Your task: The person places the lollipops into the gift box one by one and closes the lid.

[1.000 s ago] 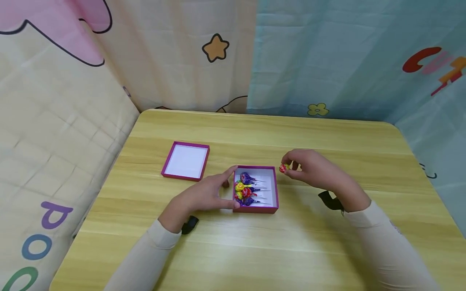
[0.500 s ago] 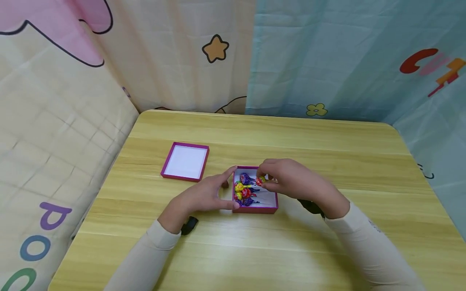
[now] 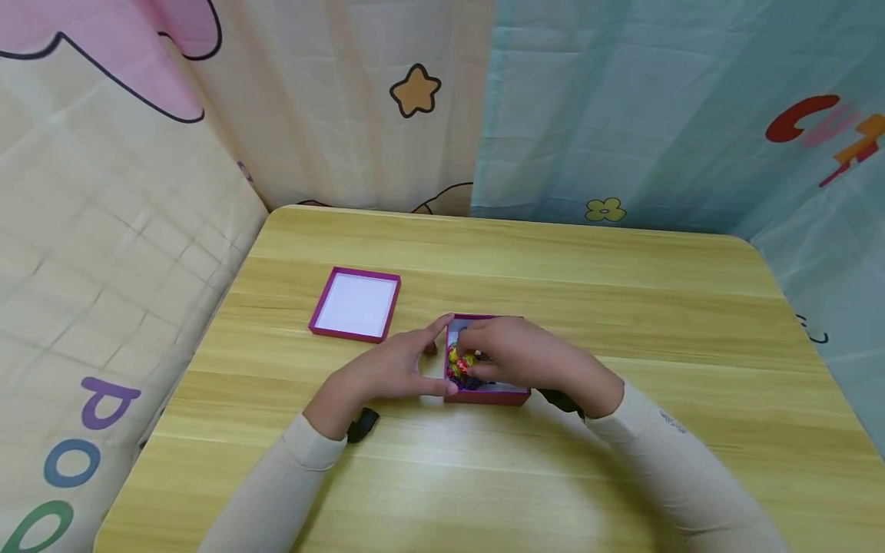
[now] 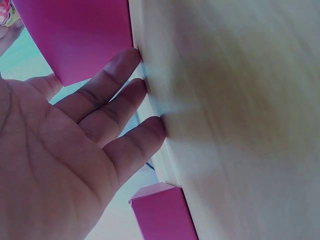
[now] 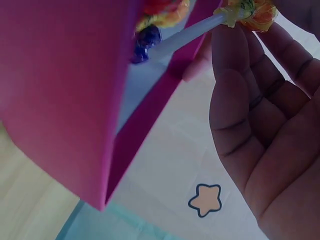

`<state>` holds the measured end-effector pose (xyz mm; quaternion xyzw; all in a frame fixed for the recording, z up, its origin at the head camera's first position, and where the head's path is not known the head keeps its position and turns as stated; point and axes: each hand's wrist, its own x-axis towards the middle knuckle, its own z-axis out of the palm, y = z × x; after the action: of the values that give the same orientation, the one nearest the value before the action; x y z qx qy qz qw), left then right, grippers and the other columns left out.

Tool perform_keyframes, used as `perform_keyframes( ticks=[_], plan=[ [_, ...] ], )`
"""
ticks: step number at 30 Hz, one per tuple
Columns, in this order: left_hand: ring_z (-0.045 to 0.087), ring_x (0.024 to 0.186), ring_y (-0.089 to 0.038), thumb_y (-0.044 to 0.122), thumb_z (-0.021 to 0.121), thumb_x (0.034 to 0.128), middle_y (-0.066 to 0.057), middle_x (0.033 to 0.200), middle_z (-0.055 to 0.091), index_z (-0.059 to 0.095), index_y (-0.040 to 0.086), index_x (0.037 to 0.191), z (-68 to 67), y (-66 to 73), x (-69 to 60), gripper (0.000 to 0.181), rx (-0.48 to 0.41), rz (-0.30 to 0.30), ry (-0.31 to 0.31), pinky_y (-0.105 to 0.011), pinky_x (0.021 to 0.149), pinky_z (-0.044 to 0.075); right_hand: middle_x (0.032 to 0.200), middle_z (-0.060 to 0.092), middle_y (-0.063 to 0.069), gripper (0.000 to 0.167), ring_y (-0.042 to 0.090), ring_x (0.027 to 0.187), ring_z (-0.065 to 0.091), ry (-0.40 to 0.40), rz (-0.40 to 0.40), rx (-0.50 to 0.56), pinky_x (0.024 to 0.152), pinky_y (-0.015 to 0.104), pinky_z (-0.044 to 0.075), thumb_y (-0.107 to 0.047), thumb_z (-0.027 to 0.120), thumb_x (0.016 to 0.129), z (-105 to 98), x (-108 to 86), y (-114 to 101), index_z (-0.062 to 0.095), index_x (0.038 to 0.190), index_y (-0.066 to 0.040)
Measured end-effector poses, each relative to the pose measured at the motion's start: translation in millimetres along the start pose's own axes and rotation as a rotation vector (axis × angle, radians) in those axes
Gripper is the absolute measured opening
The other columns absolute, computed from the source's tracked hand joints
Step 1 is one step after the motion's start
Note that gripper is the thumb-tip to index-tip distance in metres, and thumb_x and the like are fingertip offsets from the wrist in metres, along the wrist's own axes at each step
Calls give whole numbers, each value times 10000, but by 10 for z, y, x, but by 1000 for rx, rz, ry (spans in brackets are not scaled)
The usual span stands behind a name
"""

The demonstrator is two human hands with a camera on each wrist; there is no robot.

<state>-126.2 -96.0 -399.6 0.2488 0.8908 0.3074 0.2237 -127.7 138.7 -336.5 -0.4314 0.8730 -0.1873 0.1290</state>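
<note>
A magenta box with a white inside stands on the table, and several wrapped lollipops lie along its left part. My left hand holds the box at its left side, thumb at the near corner and index finger at the far one. In the left wrist view its other fingers reach out along the tabletop. My right hand is over the box and hides much of its inside. It pinches a lollipop with a yellow-orange wrapper and a white stick, seen in the right wrist view.
The box's lid lies inside up to the left of the box, its white inner face showing. Both stand on a light wooden table. Printed curtains hang behind the table and at both sides.
My right hand has moved left with the lollipop, from beside the box to over the lollipops inside. The left hand, the box and the lid have stayed in place.
</note>
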Motion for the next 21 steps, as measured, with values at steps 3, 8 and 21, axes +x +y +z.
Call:
perform_keyframes(
  ticks=[3, 8, 21],
  plan=[
    [519, 1124, -129, 735, 698, 743, 13, 1263, 558, 118, 400, 1587, -1, -3, 1, 1077, -5, 13, 2, -350, 994, 433, 789, 536, -110, 116, 92, 760, 504, -10, -19, 3, 662, 253, 471, -221, 767, 878, 56, 36, -3, 655, 905, -213],
    [528, 1109, -125, 736, 693, 749, 10, 1249, 565, 115, 399, 1587, -2, -5, 4, 1072, 1, 25, 2, -348, 981, 439, 766, 530, -110, 80, 81, 743, 493, -19, -49, -13, 662, 243, 455, -225, 746, 900, 142, 70, 15, 669, 904, -206],
    [531, 1046, -129, 741, 695, 741, 18, 1193, 566, 128, 389, 1589, 2, -10, 1, 1078, 11, 22, 8, -336, 929, 455, 834, 585, -128, 39, 71, 778, 528, -53, -46, -37, 708, 237, 471, -241, 712, 931, 231, 120, 6, 688, 958, -228]
  ],
)
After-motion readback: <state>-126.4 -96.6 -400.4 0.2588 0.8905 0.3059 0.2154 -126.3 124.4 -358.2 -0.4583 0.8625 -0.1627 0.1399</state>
